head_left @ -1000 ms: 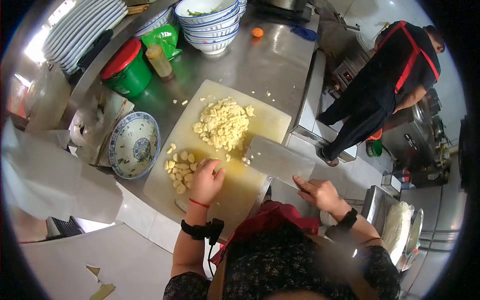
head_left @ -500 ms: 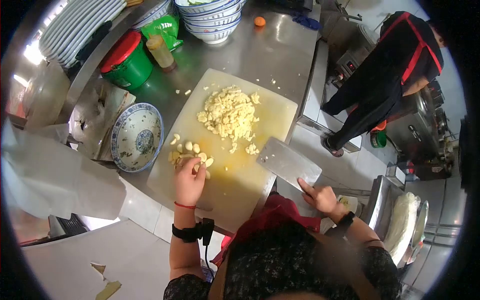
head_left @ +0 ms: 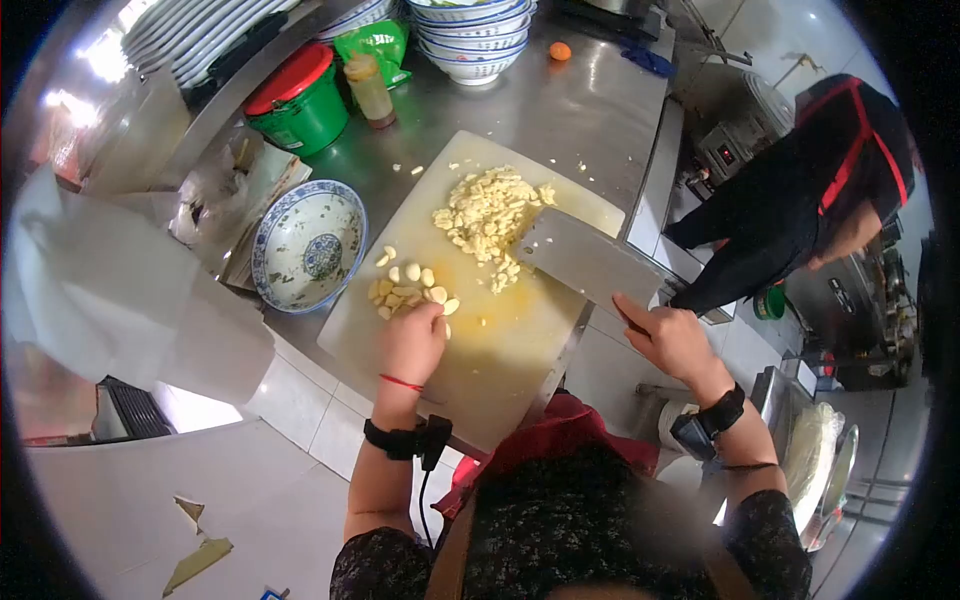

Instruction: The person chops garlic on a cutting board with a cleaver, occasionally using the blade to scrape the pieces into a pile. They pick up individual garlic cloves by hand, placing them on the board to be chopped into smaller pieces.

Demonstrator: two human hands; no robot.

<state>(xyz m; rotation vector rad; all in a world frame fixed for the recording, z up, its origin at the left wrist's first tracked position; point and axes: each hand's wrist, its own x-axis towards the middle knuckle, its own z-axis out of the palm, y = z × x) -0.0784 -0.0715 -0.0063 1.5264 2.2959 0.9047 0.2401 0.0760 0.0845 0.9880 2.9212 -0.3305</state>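
Observation:
My right hand [head_left: 672,342] is wrapped around the handle of a wide cleaver [head_left: 590,262]. Its blade reaches over the right edge of the white cutting board [head_left: 480,380], and its far end is at the side of a heap of chopped garlic [head_left: 485,208]. Bits of garlic stick to the steel. Lower left on the board, my left hand [head_left: 412,345] has its fingers curled in among whole peeled garlic cloves [head_left: 400,292]. The fingertips are partly hidden, so whether a clove is between them does not show.
A blue-and-white bowl [head_left: 310,247] stands left of the board. Behind are a green bucket [head_left: 300,115] with a red lid, a sauce bottle [head_left: 370,92], stacked bowls [head_left: 472,45] and an orange fruit [head_left: 560,51]. A co-worker in dark clothes [head_left: 790,190] bends over at right.
The cleaver has moved up and inward over the board, to the side of the chopped heap. My left hand stays by the cloves, its fingers curled more. The co-worker bends lower; the view has shifted.

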